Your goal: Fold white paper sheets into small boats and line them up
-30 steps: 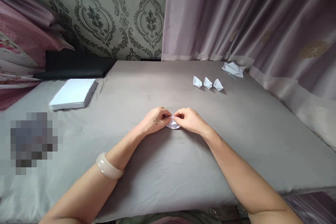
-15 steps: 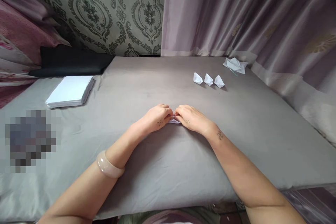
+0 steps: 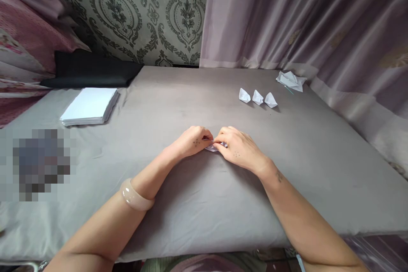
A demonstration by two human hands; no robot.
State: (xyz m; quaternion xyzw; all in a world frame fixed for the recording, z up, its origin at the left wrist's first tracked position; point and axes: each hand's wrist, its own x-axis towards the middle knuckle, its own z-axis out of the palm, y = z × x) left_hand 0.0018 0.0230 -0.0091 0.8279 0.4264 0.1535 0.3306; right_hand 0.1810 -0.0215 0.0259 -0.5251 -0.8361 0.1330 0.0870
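left hand (image 3: 195, 141) and right hand (image 3: 241, 148): both pinching a small folded white paper (image 3: 211, 148) between them, at or just above the grey tabletop (image 3: 204, 212), near centre. handling, as judged: very light, thin, easily creased or torn; best held by its folded edges. obscured: most of the paper, its full shape, several fingertips.
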